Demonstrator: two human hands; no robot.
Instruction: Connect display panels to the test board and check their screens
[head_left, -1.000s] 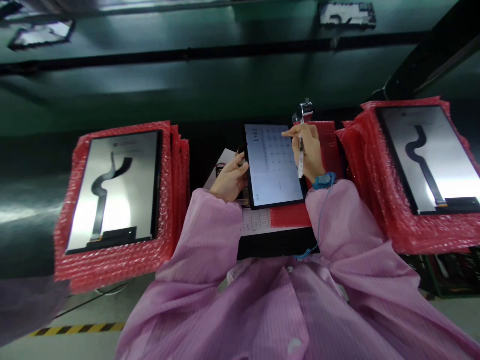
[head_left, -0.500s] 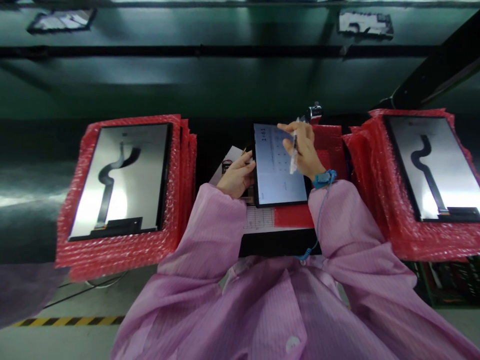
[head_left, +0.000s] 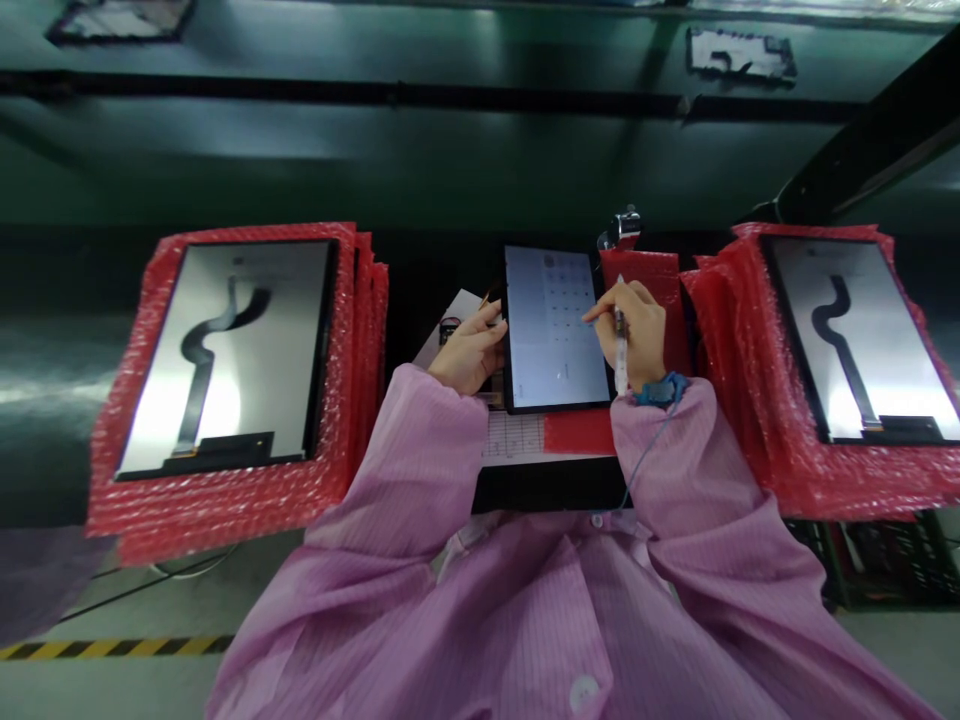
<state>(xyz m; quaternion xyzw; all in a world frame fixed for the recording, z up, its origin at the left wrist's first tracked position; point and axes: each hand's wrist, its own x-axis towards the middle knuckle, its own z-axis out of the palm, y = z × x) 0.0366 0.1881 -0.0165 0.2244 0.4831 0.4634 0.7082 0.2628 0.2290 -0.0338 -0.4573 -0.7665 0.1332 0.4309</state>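
Note:
In the middle of the bench, a tablet (head_left: 551,350) with a lit, pale blue screen shows rows of small marks. My left hand (head_left: 474,350) grips its left edge, fingertips against the dark frame. My right hand (head_left: 636,330) is at the tablet's right side, the index fingertip at the screen. A slim whitish pen (head_left: 621,350) is tucked in that hand, pointing down toward my wrist. A blue strap (head_left: 661,390) with a cord circles my right wrist. Beneath the tablet lie a printed sheet (head_left: 514,438) and a red sheet (head_left: 577,432).
Stacks of red bubble wrap (head_left: 345,400) (head_left: 739,380) flank me, each topped by a display panel (head_left: 247,370) (head_left: 862,340) with a dark flex cable. A small metal device (head_left: 624,228) stands behind my right hand. A dark arm (head_left: 840,160) slants in at the right.
My right hand has drawn back from the screen's upper part to its right side, the pen moving with it. The large characters at the screen's top are gone. My left hand stays at the tablet's edge.

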